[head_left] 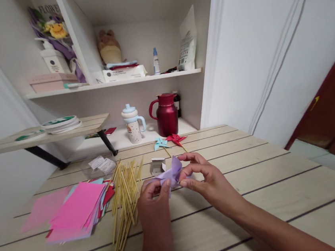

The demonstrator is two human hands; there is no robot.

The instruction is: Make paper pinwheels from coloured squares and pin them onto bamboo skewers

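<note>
A purple paper pinwheel (175, 167) with folded blades is up in front of me, above the wooden table. My left hand (156, 194) pinches its left side between thumb and fingers. Close to the middle of the pinwheel, my right hand (199, 173) has thumb and index finger pressed together; the tiny thing at their tips is too small to make out. Behind my hands stands a small open box (158, 165). Farther back lie a light blue pinwheel (161, 143) and a red pinwheel (175, 139), both on sticks.
Many thin sticks (126, 189) lie loosely left of my hands. Beside them is a stack of coloured paper (77, 207), pink on top. A clear tray (100, 165) holds small packets. A red jug (167, 115) and a speckled cup (133, 125) stand at the back.
</note>
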